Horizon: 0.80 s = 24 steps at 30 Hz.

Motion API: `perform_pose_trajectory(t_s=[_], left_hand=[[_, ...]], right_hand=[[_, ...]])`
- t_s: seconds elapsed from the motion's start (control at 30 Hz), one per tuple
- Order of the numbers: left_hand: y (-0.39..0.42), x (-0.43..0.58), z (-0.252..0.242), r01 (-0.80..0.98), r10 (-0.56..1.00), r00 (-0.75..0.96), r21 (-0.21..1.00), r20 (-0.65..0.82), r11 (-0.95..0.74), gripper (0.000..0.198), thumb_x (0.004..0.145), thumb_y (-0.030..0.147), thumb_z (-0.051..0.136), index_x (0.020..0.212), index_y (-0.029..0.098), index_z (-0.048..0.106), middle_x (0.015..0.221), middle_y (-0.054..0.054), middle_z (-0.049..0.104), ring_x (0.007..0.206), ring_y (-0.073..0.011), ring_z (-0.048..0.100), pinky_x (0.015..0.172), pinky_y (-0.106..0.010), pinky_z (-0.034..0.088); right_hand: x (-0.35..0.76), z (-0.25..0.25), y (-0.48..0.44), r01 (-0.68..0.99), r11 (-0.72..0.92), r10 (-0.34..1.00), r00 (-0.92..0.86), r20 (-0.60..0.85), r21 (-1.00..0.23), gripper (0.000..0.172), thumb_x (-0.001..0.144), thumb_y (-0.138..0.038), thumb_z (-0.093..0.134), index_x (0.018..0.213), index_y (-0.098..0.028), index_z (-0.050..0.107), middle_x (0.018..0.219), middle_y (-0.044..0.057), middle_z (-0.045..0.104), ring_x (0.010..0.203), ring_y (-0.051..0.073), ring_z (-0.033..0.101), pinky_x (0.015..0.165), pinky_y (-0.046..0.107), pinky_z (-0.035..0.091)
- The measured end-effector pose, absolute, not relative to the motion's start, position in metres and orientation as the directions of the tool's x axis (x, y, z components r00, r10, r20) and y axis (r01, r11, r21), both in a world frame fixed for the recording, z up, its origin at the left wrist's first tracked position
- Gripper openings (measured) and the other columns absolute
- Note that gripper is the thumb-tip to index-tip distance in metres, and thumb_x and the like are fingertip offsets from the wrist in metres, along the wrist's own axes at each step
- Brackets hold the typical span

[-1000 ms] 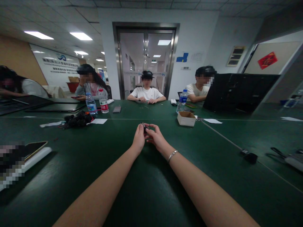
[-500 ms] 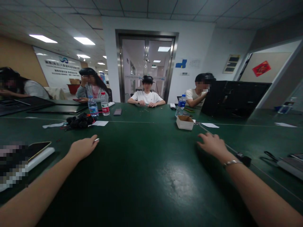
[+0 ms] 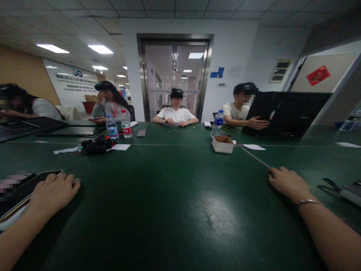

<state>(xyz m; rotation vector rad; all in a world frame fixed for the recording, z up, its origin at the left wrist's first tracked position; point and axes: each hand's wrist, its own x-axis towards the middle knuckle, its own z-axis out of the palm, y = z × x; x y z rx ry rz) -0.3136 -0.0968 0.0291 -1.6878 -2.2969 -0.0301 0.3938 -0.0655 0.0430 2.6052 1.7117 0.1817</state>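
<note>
My left hand (image 3: pixel 53 192) lies palm down at the table's left edge, over a dark phone (image 3: pixel 42 177) and a white flat thing (image 3: pixel 11 218). Its fingers are together and slightly curled, with a small pale thing at the fingertips that I cannot name. My right hand (image 3: pixel 287 182) rests knuckles up at the right, beside a thin line (image 3: pixel 254 158) that runs across the green table (image 3: pixel 175 195). Its fingers are curled down, and whatever is under them is hidden. A bracelet (image 3: pixel 307 202) sits on that wrist.
A small cardboard box (image 3: pixel 222 143) stands mid-table at the back, with paper slips and a black heap (image 3: pixel 96 146) at back left. Water bottles (image 3: pixel 112 128), a phone and dark laptops line the far side. Several people sit there. Dark tools (image 3: pixel 338 188) lie far right.
My hands were together at the centre on a small dark object. They have spread apart, left to the phone at the table's edge, right out to the line.
</note>
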Motion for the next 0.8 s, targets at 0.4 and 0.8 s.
perform_pose_trajectory(t_s=[0.4,0.8], left_hand=[[-0.102,-0.303,0.036,0.866,0.919,-0.303,-0.329,0.251,0.376,0.061,0.086,0.043,0.016,0.116,0.010,0.057,0.120,-0.019,0.058,0.105,-0.0336,0.051,0.083,-0.040,0.039],[-0.092,-0.324,0.026,0.946,0.962,-0.244,-0.189,0.124,0.265,0.048,0.087,0.032,0.025,0.123,0.017,0.053,0.120,-0.016,0.061,0.108,-0.0288,0.056,0.080,-0.036,0.041]], right_hand=[[0.392,0.047,-0.069,0.898,-0.438,0.897,0.440,0.043,-0.039,0.037,0.083,-0.022,0.040,0.112,-0.016,0.062,0.118,0.021,0.061,0.099,0.031,0.062,0.071,0.038,0.045],[0.392,0.053,-0.077,0.784,-0.617,0.778,0.621,0.092,-0.069,0.040,0.085,-0.038,0.034,0.104,-0.020,0.065,0.108,0.021,0.065,0.098,0.036,0.063,0.067,0.042,0.045]])
